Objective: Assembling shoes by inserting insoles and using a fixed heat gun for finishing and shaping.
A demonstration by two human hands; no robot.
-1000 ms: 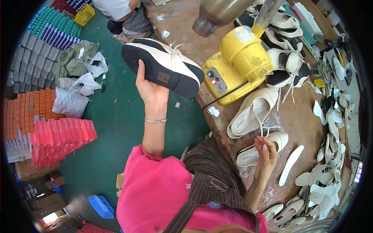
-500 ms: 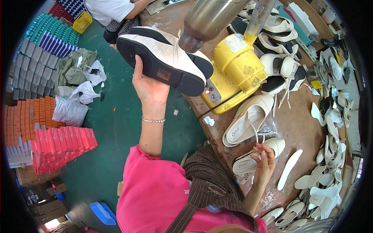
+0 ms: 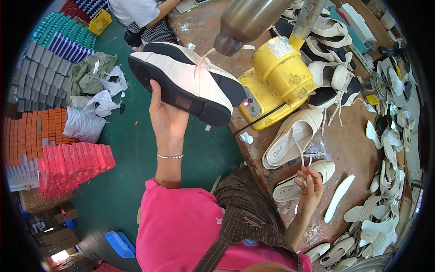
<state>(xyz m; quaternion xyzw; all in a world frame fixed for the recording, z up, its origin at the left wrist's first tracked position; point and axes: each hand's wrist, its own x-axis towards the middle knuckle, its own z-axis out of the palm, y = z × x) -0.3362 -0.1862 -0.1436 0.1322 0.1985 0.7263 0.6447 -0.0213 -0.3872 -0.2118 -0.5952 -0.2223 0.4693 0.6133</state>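
My left hand point(image 3: 166, 119) holds up a white shoe with a black sole point(image 3: 186, 82), sole side turned toward me, close under the metal nozzle point(image 3: 247, 20) of a yellow machine point(image 3: 276, 77). My right hand point(image 3: 310, 187) rests on the brown worktable point(image 3: 351, 149), fingers pinching the lace of a cream shoe point(image 3: 304, 180). A second cream shoe point(image 3: 292, 138) lies just above it, next to the yellow machine.
Several white shoes and insoles point(image 3: 385, 199) crowd the table's right side. A loose white insole point(image 3: 338, 198) lies beside my right hand. Stacks of red point(image 3: 72, 165), orange and grey boxes stand on the green floor at left, with bags point(image 3: 86, 120). Another person point(image 3: 140, 16) sits at the top.
My left hand has raised the white shoe and brought it nearer the metal nozzle. My right hand stays at the cream shoe's lace.
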